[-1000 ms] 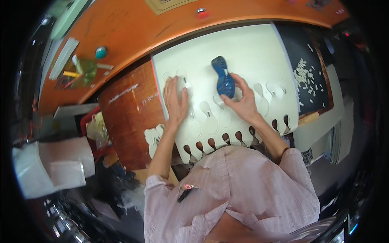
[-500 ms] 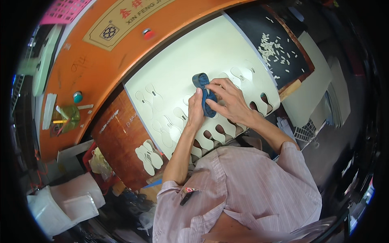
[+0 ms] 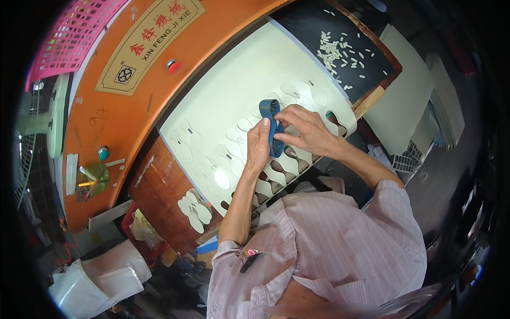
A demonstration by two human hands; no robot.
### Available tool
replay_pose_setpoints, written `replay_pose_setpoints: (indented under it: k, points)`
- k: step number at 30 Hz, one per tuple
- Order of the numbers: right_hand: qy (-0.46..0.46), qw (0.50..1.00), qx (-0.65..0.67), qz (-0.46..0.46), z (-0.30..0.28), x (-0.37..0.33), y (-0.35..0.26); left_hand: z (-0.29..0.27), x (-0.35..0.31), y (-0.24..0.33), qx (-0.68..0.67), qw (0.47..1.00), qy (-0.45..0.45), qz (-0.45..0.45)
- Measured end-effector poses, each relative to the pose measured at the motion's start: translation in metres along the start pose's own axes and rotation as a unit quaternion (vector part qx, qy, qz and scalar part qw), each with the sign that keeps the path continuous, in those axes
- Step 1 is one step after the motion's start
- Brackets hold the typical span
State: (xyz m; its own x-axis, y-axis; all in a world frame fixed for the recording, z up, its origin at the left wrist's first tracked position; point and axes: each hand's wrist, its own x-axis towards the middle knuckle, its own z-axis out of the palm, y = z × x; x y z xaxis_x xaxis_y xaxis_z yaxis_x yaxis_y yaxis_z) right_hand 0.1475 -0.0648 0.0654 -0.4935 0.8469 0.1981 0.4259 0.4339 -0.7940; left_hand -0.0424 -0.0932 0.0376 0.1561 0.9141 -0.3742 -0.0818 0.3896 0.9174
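A blue sole-shaped cutting die (image 3: 269, 108) is tilted up above a pale sheet (image 3: 226, 80). My left hand (image 3: 258, 146) is closed round its left side, the thumb along the rim. The bent fingers of my right hand (image 3: 307, 129) reach to the middle of the die from the other side. A pale speck shows by the right fingertips; what they grip, if anything, I cannot make out. Sole-shaped outlines are cut into the sheet around the die, and dark gaps run along its near edge.
Several cut pale soles (image 3: 194, 211) lie on the brown board (image 3: 170, 199) at left. Small white strips (image 3: 332, 52) are scattered over a black board at the far right. An orange machine beam (image 3: 143, 101) with a red button (image 3: 172, 66) spans the far side. Stacked sheets (image 3: 406, 85) stand at right.
The whole view has shifted. Over the sheet, both hands and the die have moved a little to the right. The die is turned more edge-on, and the right fingers stay at its middle.
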Motion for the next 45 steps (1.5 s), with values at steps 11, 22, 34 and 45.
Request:
replay_pose_setpoints:
  k: [11, 22, 34, 45]
  points:
    - [0.095, 0.995, -0.027, -0.007, -0.015, -0.028, 0.017, 0.034, 0.014, -0.007, -0.068, 0.997, -0.02, -0.041]
    - [0.11, 0.972, 0.173, 0.119, -0.046, -0.043, 0.067, 0.05, 0.035, -0.002, -0.127, 0.989, -0.034, -0.063]
    - [0.1, 0.973, 0.186, 0.093, -0.005, -0.03, 0.031, 0.047, 0.046, -0.02, -0.286, 0.952, 0.09, -0.057]
    - [-0.051, 0.957, 0.262, 0.111, 0.081, 0.054, -0.007, -0.041, -0.002, -0.012, -0.259, 0.942, 0.215, 0.011]
